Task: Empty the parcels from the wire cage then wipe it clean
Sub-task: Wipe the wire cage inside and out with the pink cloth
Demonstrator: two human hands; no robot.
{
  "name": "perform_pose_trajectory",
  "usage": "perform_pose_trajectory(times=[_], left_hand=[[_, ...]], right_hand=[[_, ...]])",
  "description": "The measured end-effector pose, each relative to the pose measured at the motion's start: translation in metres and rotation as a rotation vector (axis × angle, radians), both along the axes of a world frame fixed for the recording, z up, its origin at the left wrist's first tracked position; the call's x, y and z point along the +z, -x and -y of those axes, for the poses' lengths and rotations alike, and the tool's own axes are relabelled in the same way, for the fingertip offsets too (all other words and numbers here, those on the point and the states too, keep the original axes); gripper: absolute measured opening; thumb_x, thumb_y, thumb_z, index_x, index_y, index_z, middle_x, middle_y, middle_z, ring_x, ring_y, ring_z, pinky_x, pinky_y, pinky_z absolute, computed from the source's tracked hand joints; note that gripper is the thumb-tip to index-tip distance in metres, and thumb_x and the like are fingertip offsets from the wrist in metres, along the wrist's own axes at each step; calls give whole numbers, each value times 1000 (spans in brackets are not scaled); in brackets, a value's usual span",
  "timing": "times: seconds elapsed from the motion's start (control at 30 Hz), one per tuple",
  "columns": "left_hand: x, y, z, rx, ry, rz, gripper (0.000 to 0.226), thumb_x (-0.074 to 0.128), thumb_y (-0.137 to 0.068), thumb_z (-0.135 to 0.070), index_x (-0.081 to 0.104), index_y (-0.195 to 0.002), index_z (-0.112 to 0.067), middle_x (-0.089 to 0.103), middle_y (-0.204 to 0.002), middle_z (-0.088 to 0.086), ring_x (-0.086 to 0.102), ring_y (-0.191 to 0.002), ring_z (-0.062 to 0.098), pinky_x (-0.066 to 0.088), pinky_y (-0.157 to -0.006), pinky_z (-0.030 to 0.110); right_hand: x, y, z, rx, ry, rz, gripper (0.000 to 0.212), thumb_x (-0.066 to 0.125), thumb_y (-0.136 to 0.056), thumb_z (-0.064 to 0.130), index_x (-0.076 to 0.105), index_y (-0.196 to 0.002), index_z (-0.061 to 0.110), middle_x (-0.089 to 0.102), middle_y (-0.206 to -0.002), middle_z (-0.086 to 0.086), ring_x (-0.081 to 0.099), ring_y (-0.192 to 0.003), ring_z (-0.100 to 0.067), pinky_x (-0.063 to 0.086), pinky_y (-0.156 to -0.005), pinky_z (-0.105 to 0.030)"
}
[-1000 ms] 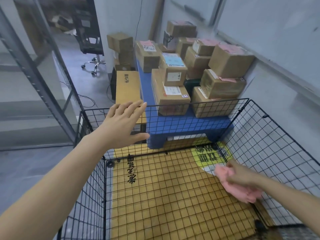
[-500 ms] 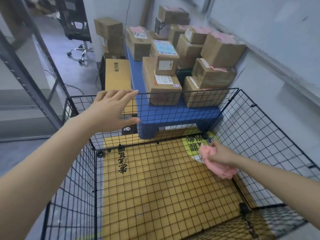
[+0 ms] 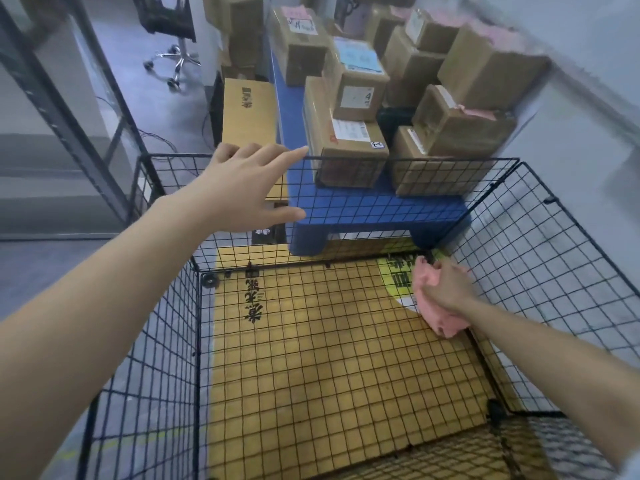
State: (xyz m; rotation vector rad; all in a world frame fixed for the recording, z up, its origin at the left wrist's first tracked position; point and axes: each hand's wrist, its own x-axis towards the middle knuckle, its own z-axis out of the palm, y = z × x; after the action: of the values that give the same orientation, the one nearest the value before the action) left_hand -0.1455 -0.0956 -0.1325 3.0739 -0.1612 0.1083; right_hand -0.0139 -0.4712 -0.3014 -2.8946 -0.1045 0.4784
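1. Right-hand fingers [image 3: 429, 291] first: curled in tight, wrapped round a bunched pink cloth [image 3: 445, 320]. One lump pokes out above the knuckles and a bigger wad hangs out below the palm.
2. The right hand [image 3: 448, 289] sits low, back of the hand up, with the forearm coming in from the near right.
3. Right around those fingers is the far right corner of the wire cage [image 3: 540, 268]. The mesh side wall is just beside the hand and the mesh floor is just under the cloth. I cannot tell whether the cloth actually presses on the wire.
4. Over to the left-hand fingers [image 3: 277, 157]: straight, held close together, thumb splayed out below them, holding nothing.
5. The left hand [image 3: 242, 192] is up high at the top rail of the cage's far wall, fingertips right at the rail. Touching it or just above it, I cannot tell.
6. Below both hands, under the mesh floor, lies yellow cardboard [image 3: 329, 358] printed with black characters, and there is a yellow-green patch just beside the cloth.
7. Beyond the left fingertips, outside the far wall, are the parcels [image 3: 346, 147]. These are brown cartons with labels, piled on a blue platform [image 3: 363, 209] that stands right against the cage.
8. Just past the left fingers and left of the pile, a flat yellow box [image 3: 247, 112] sits beside the platform.
9. Farther out there is an office chair [image 3: 166, 19] at the back, a metal frame [image 3: 69, 109] slanting down the far left, and a pale wall [image 3: 588, 98] along the right behind the parcels.
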Motion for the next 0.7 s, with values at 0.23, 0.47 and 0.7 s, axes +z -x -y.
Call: perform_pose_trajectory(times=[0.23, 0.47, 0.7], left_hand=[[-3, -2, -2, -8, 39, 31, 87, 32, -78, -75, 9, -151, -33, 36, -144, -3, 36, -128, 23, 21, -107, 43], [-5, -3, -2, -11, 47, 58, 84, 38, -83, -73, 12, -151, -32, 37, -142, -4, 35, -126, 21, 22, -104, 42], [-5, -4, 0, -4, 63, 58, 84, 40, -82, -72, 14, -150, -31, 38, -139, -3, 35, -126, 22, 21, -104, 44]], right_hand=[[-22, -7, -12, -163, 50, -9, 59, 51, -95, 33, 24, -145, 20, 37, -141, -19, 47, -121, -41, 47, -94, -54], [-39, -10, -11, -67, 170, -54, 62, 36, -98, 50, 13, -151, 29, 18, -155, -12, 30, -134, -42, 34, -106, -59], [-43, -3, -49, -71, 46, -6, 53, 46, -98, 35, 29, -143, 15, 29, -147, -21, 46, -119, -40, 47, -90, -46]])
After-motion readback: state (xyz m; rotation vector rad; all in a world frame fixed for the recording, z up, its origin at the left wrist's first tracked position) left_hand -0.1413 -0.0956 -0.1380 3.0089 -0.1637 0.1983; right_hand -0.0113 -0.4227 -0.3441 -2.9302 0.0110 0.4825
